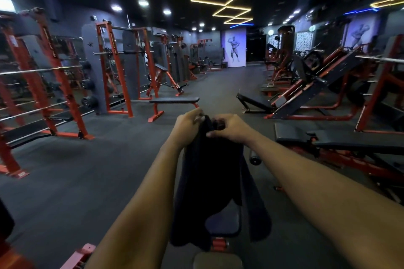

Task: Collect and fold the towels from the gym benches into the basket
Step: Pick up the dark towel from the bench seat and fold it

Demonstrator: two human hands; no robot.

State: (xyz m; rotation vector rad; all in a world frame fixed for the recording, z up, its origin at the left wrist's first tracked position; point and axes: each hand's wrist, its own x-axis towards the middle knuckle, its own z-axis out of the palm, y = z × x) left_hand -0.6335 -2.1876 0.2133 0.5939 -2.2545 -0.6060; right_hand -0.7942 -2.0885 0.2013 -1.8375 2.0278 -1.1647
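A dark navy towel (209, 181) hangs in front of me, held up by its top edge. My left hand (188, 124) pinches the upper left corner and my right hand (229, 128) grips the top edge just beside it, so the two hands are close together. The towel's lower part drapes down over a black padded bench (223, 223) with a red frame directly below me. No basket is in view.
A flat bench (175, 100) stands ahead on the dark rubber floor. Red squat racks (54, 85) line the left side. An adjustable bench (341, 140) and a leg press machine (317, 85) are on the right. An open aisle runs down the middle.
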